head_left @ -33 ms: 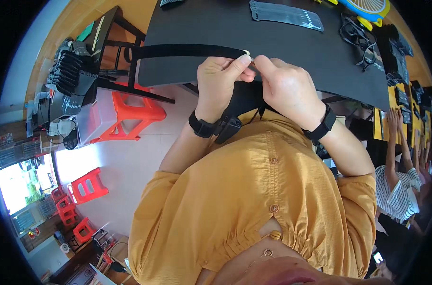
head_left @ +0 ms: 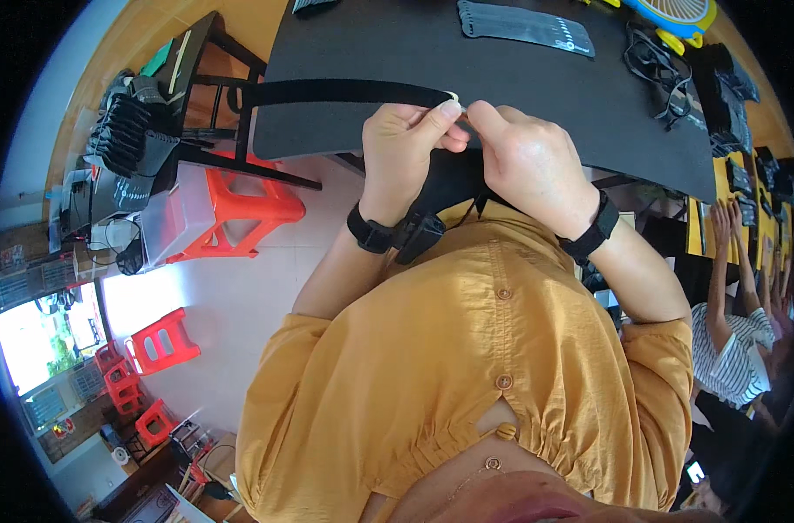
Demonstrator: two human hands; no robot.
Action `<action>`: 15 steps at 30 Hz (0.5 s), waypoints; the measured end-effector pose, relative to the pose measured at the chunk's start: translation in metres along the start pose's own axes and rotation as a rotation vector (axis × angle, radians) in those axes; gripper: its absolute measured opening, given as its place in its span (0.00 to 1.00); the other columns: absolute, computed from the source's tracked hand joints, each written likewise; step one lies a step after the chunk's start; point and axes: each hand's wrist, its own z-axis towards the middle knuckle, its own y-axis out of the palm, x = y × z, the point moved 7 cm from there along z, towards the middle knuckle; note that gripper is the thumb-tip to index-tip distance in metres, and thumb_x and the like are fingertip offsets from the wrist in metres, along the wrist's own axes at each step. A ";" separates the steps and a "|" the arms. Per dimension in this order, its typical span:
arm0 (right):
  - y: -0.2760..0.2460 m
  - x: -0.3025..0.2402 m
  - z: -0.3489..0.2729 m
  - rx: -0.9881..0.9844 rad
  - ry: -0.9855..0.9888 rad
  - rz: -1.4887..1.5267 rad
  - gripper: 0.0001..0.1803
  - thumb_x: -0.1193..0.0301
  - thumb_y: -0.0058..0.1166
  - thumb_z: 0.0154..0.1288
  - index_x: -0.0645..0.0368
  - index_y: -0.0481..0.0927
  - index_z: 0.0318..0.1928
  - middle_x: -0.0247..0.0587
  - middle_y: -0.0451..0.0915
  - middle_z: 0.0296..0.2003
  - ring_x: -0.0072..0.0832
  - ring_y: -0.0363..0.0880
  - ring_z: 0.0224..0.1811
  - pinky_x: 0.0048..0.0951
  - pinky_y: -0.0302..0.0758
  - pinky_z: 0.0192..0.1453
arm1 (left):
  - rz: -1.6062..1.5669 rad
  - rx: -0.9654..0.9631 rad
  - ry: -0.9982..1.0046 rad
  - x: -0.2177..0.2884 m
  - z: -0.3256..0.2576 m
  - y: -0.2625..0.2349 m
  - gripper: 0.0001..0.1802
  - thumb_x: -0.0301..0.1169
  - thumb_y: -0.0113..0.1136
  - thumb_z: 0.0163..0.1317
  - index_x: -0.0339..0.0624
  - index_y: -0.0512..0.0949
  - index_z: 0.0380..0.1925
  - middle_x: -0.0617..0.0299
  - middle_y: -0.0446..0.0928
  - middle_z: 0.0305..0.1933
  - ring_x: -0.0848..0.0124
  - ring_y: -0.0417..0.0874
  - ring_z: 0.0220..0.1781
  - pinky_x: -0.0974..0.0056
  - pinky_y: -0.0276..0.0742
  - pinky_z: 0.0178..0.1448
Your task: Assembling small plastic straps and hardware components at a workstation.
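Note:
A long black strap (head_left: 344, 91) stretches leftward over the near part of the dark table. My left hand (head_left: 398, 155) pinches its right end between thumb and fingers. Right beside it, my right hand (head_left: 529, 161) is closed, thumb and forefinger almost meeting the left fingertips. Something small and thin shows between the two hands, but what the right fingers grip is mostly hidden. Both wrists wear black bands, and a small black box sits by the left one.
On the dark table (head_left: 371, 52) lie a flat grey-black pack (head_left: 526, 29) and tangled black straps (head_left: 660, 74). A blue-and-yellow fan (head_left: 676, 13) stands at the far right. Red stools (head_left: 240, 209) are at the left, near a rack of black pieces (head_left: 118, 131). Other people's arms (head_left: 724, 253) reach a yellow table at right.

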 end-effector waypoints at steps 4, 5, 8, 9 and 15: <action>-0.004 0.012 0.001 0.000 -0.002 0.203 0.02 0.75 0.49 0.65 0.58 0.75 0.36 0.42 0.78 0.21 0.39 0.80 0.21 0.38 0.76 0.23 | 0.023 -0.022 -0.008 0.000 -0.002 0.003 0.09 0.28 0.62 0.67 0.30 0.82 0.33 0.54 0.83 0.28 0.73 0.83 0.26 0.73 0.79 0.32; 0.003 0.023 0.000 -0.169 0.173 0.511 0.04 0.73 0.49 0.68 0.58 0.76 0.37 0.39 0.77 0.21 0.32 0.77 0.18 0.32 0.72 0.20 | 0.007 -0.038 0.010 0.001 -0.003 0.005 0.10 0.28 0.63 0.66 0.29 0.82 0.34 0.54 0.83 0.28 0.73 0.83 0.26 0.73 0.79 0.31; 0.010 0.031 -0.006 -0.446 0.477 1.040 0.08 0.69 0.47 0.74 0.58 0.78 0.38 0.33 0.74 0.20 0.19 0.69 0.14 0.21 0.62 0.16 | -0.031 -0.071 0.044 0.001 -0.003 0.007 0.10 0.28 0.63 0.66 0.29 0.82 0.34 0.55 0.83 0.27 0.73 0.83 0.25 0.73 0.79 0.31; 0.016 0.029 -0.011 -0.551 0.601 1.262 0.11 0.67 0.45 0.77 0.57 0.78 0.38 0.30 0.73 0.20 0.13 0.64 0.13 0.16 0.57 0.15 | -0.054 -0.088 0.066 0.002 -0.003 0.008 0.09 0.28 0.63 0.66 0.29 0.82 0.35 0.55 0.83 0.27 0.73 0.83 0.25 0.72 0.79 0.31; 0.026 0.036 -0.016 -0.544 0.577 1.547 0.14 0.62 0.45 0.78 0.57 0.79 0.40 0.30 0.75 0.22 0.10 0.62 0.12 0.14 0.54 0.14 | -0.083 -0.148 -0.002 0.007 0.001 0.017 0.08 0.27 0.61 0.67 0.30 0.81 0.35 0.56 0.82 0.28 0.74 0.82 0.26 0.72 0.80 0.33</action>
